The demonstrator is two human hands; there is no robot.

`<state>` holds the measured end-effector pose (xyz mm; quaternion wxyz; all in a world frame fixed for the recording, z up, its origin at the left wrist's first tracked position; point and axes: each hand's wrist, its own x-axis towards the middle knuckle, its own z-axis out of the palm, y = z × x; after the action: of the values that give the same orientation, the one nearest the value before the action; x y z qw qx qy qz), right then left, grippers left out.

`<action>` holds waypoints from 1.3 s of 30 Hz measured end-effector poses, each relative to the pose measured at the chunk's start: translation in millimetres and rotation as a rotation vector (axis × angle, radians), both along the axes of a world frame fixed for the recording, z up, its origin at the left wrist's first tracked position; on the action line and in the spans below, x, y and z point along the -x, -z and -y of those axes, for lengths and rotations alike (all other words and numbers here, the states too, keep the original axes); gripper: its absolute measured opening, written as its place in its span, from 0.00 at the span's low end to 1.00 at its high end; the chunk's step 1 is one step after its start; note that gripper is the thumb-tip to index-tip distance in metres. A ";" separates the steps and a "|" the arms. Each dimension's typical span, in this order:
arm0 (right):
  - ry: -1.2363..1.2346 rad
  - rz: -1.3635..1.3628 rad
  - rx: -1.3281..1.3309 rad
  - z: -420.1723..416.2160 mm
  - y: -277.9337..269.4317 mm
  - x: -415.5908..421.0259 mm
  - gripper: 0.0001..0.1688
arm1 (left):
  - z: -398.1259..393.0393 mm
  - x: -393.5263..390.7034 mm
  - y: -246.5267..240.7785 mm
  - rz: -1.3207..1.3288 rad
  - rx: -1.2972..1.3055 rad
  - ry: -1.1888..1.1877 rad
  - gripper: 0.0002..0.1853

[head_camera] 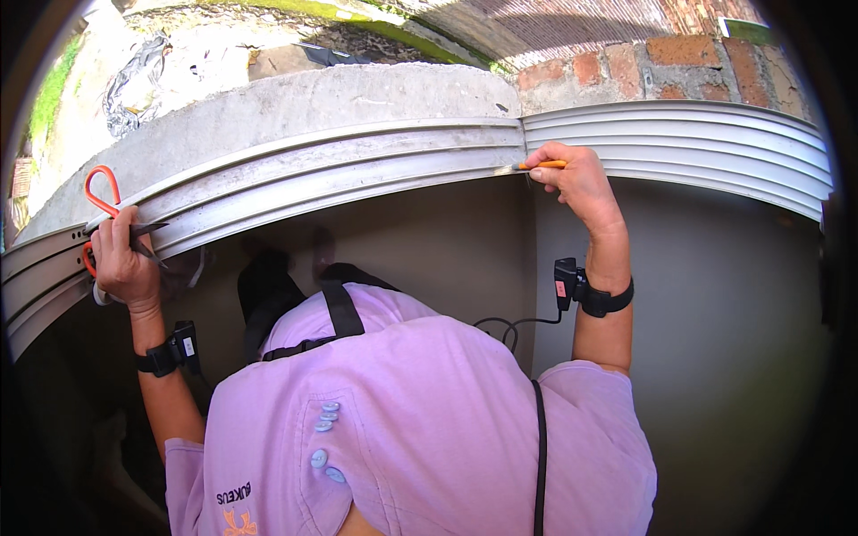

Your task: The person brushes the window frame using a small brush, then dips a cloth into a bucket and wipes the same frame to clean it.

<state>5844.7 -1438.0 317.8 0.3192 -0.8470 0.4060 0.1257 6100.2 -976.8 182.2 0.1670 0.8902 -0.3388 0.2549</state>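
On the left, my left hand is closed around a pair of scissors with orange handles; their dark blades stick out to the right, a little apart, over the window track. A white ring-shaped thing, partly hidden, shows below that hand. Between the fingertips of my right hand is a small brush with an orange handle. Its pale bristle tip meets the lower groove of the white metal window track, close to the corner where a second ribbed frame section joins.
Beyond the track runs a rough concrete ledge, with a brick wall at the upper right. Crumpled plastic sheeting lies outside at the upper left. A black cable runs over my shirt, and devices are strapped to both wrists.
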 end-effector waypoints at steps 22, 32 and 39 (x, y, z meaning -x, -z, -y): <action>-0.217 0.011 0.205 17.4 2.1 11.3 0.06 | 4.3 0.8 4.4 0.001 0.007 0.020 0.04; -0.182 -0.089 0.041 21.5 5.3 -3.7 0.06 | 3.9 -0.1 5.9 -0.002 0.010 0.020 0.04; -0.266 0.286 0.291 13.7 -15.1 -8.0 0.07 | 1.7 0.7 7.6 -0.027 -0.008 0.001 0.04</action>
<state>5852.7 -1451.7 332.9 0.2289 -0.9393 0.2553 -0.0142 6099.5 -978.6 174.6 0.1683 0.8940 -0.3378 0.2415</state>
